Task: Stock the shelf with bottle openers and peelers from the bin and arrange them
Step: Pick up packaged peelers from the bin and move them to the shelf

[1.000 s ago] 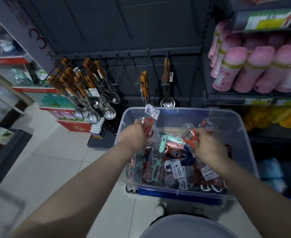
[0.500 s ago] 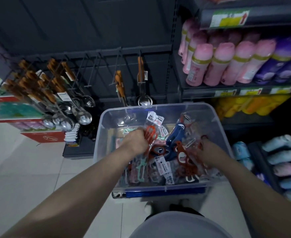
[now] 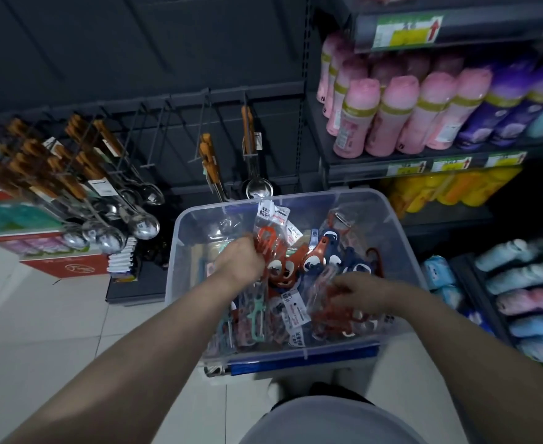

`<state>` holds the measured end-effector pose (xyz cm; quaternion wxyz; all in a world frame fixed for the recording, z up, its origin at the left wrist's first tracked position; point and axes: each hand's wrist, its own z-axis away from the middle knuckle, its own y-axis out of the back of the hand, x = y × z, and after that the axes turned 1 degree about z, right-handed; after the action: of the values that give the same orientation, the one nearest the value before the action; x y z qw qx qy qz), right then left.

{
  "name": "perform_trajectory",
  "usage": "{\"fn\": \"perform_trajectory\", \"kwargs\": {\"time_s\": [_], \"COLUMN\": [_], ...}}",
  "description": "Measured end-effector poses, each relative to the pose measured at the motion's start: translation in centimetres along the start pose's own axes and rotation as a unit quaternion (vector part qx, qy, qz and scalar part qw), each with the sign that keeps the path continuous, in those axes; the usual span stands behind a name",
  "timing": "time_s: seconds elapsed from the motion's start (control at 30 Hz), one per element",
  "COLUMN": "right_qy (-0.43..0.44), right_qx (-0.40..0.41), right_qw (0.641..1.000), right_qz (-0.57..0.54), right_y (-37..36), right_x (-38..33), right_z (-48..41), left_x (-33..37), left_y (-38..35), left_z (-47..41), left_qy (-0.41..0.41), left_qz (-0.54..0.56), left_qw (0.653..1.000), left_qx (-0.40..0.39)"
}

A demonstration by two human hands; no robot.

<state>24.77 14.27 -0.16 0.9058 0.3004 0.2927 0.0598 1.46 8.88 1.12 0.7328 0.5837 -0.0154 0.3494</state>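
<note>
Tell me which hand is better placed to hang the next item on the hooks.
Probably the left hand: it already holds red packs raised above the bin, nearer the hooks. The right hand is low among packets.

Retail shop aisle, housewares section. Dark metal shelving (image 3: pixel 334 165) with yellow-green price labels (image 3: pixel 406 31) on the shelf edges. Rows of identical pink bottles (image 3: pixel 391 116) and purple ones (image 3: pixel 500 113) stocked side by side. Wood-handled ladles (image 3: pixel 103 200) hang tagged on peg hooks (image 3: pixel 154 123). Clear plastic bin (image 3: pixel 183 251) of packaged, tagged utensils stands on the pale tiled floor (image 3: pixel 39 315).
</note>
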Motion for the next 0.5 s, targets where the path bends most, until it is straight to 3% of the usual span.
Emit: {"fn": "perform_trajectory", "kwargs": {"time_s": [0.07, 0.17, 0.37, 0.43, 0.5], "right_qy": [-0.004, -0.003, -0.042, -0.054, -0.063], "right_qx": [-0.048, -0.033, -0.049, 0.002, 0.087], "right_qw": [0.994, 0.979, 0.973, 0.981, 0.992], "right_qz": [0.095, 0.202, 0.221, 0.187, 0.065], "right_y": [-0.8, -1.8, -2.4, -1.3, 0.4], "right_x": [-0.6, -1.2, -1.2, -1.2, -1.0], "right_z": [-0.5, -0.8, 0.2, 0.8, 1.4], "left_x": [-0.4, -0.9, -0.6, 0.2, 1.2], "left_y": [0.1, 0.4, 0.5, 0.5, 0.7], "left_z": [-0.2, -0.2, -0.6, -0.7, -0.7], "left_qy": [0.016, 0.017, -0.006, -0.024, -0.048], "left_qz": [0.002, -0.003, 0.015, 0.034, 0.058], "left_qw": [1.000, 1.000, 1.000, 0.999, 0.997], "left_qx": [0.009, 0.008, 0.003, -0.003, 0.000]}}
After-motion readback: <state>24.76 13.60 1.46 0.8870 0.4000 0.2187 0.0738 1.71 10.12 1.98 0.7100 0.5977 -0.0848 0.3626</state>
